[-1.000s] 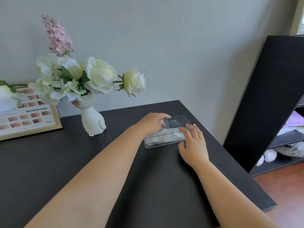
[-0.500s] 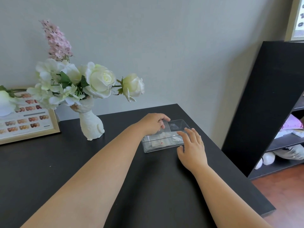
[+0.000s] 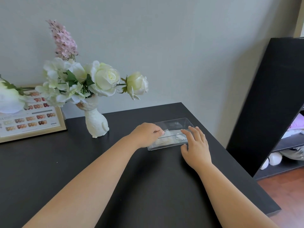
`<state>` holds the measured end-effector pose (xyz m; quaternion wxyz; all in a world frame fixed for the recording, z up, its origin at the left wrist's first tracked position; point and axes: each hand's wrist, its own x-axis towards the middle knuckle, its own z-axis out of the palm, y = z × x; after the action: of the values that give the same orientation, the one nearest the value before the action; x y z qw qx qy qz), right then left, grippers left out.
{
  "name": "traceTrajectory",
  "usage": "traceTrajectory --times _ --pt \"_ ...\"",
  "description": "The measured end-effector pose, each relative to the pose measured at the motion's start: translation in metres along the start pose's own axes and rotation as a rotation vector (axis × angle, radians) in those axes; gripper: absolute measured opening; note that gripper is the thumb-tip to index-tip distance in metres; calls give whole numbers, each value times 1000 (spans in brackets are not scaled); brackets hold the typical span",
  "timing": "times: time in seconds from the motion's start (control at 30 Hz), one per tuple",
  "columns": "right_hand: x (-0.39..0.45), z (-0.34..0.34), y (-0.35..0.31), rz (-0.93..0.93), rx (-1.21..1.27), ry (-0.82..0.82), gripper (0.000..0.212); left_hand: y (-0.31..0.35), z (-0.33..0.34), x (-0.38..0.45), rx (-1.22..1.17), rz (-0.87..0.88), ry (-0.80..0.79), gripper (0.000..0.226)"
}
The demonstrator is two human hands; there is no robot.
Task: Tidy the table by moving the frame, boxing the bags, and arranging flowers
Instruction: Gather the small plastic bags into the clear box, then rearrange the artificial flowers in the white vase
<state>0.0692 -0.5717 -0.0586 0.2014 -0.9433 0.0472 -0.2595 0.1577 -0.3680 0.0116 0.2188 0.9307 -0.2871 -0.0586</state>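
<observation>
Both hands are working at the clear rectangular plastic box [image 3: 171, 134] on the black tabletop [image 3: 82, 162].

The left hand [image 3: 146, 134] is resting curled at the box's left end, fingertips pinching a small white translucent bag [image 3: 166, 137] lying inside the box. The right hand [image 3: 195, 145] is lying spread and empty against the box's right front corner. Left of the box, the white rabbit-shaped ceramic vase [image 3: 96, 122] is holding white and pink artificial flowers [image 3: 102, 79]. Farther left, the gold-edged picture frame [image 3: 31, 120] is leaning against the wall.
</observation>
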Motion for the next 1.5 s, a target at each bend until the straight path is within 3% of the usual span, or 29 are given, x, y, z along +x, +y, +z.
traceTrajectory --times 0.13,0.33,0.43,0.67,0.8,0.93,1.03,1.1,1.3,1.4,1.5 --pt "-1 -1 0 5 2 -5 53 -4 8 -13 145 -9 -43 39" --pt "-2 -3 -2 12 0 -3 53 -6 19 -26 70 1 13 25" --pt "-2 -4 -1 27 2 0 52 -4 22 -33 22 43 24 29" --pt "-4 -5 -6 4 1 36 54 -16 17 -53 26 69 223 37" --pt "-9 -8 -15 -163 25 206 54 -45 6 -84 -23 -13 303 40" --pt "-22 -3 -59 -422 89 294 38 -96 -6 -129 -78 -173 334 39" --pt "-33 7 -102 -677 152 197 31 -131 -12 -163 -104 -306 378 37" --pt "-34 18 -128 -743 213 66 28 -149 -14 -183 -127 -383 401 35" --pt "-19 65 -183 -301 517 -390 31 -177 -16 -213 -162 -487 479 33" --pt "4 91 -204 -65 606 -449 32 -183 -19 -209 -192 -451 466 33" --pt "26 117 -227 160 705 -405 31 -195 -23 -198 -260 -446 480 32"
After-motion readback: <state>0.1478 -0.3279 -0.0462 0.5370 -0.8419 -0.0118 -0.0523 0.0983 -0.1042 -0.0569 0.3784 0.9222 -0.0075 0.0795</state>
